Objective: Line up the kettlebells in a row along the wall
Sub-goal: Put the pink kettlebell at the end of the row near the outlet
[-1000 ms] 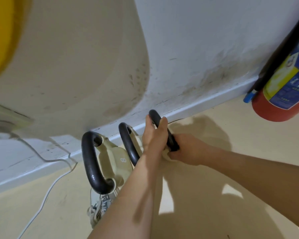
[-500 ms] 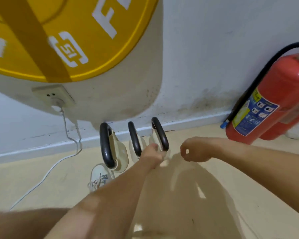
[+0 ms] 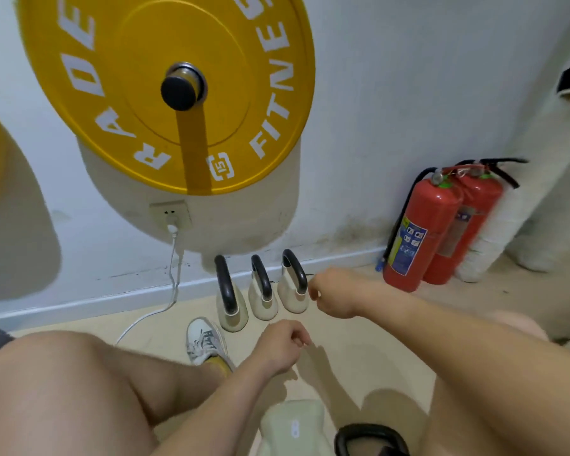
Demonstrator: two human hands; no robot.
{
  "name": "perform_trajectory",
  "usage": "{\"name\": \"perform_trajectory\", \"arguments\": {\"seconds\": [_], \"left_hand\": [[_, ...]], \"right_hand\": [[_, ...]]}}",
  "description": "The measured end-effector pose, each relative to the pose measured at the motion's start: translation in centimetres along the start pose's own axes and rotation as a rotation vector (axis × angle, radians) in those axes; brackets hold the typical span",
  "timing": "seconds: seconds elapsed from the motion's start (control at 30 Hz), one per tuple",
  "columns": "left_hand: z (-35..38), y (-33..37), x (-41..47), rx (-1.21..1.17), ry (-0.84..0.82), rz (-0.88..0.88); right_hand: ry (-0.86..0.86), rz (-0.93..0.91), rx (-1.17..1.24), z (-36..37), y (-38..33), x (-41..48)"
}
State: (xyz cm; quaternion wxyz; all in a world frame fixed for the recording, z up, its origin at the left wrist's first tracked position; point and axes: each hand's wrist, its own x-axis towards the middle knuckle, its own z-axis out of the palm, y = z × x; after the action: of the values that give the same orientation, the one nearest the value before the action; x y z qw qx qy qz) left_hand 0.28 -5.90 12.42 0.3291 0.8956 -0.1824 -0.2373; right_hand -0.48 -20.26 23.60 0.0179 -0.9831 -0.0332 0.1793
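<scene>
Three cream kettlebells with black handles stand side by side against the white wall [image 3: 359,126]: the left kettlebell [image 3: 230,307], the middle kettlebell [image 3: 262,299] and the right kettlebell [image 3: 293,292]. A fourth cream kettlebell [image 3: 293,426] lies on the floor at the bottom of the view, between my legs. My left hand [image 3: 278,345] hovers in front of the row, fingers loosely curled, holding nothing. My right hand [image 3: 331,292] is just right of the right kettlebell, curled and off its handle.
A yellow weight plate [image 3: 112,93] hangs on the wall above the row. A white cable [image 3: 175,268] runs down from a wall socket. Two red fire extinguishers [image 3: 418,232] stand to the right. My shoe [image 3: 204,340] is near the left kettlebell.
Both hands have let go of the right kettlebell's handle and pulled back from the row. The view has risen and widened, bringing the fourth kettlebell into sight.
</scene>
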Motion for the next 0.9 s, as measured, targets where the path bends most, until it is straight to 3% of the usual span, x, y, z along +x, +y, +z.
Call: {"name": "perform_trajectory", "arguments": {"seconds": [0.17, 0.47, 0.67, 0.9], "left_hand": [[0.7, -2.6, -6.2, -0.012, -0.036, -0.032], [3.9, -7.7, -8.3, 0.374, -0.167, -0.008], [7.3, -10.3, -8.5, 0.423, -0.285, -0.18], [7.7, -16.0, -10.4, 0.343, -0.131, -0.625]], "right_hand": [[-0.093, 0.041, 0.131, 5.9, -5.2, -2.5], [-0.399, 0.115, 0.405, 16.0, -8.4, -4.8], [-0.41, 0.066, 0.382, 19.6, -8.0, -2.0], [-0.584, 0.085, 0.516, 24.0, -9.2, 2.3]]}}
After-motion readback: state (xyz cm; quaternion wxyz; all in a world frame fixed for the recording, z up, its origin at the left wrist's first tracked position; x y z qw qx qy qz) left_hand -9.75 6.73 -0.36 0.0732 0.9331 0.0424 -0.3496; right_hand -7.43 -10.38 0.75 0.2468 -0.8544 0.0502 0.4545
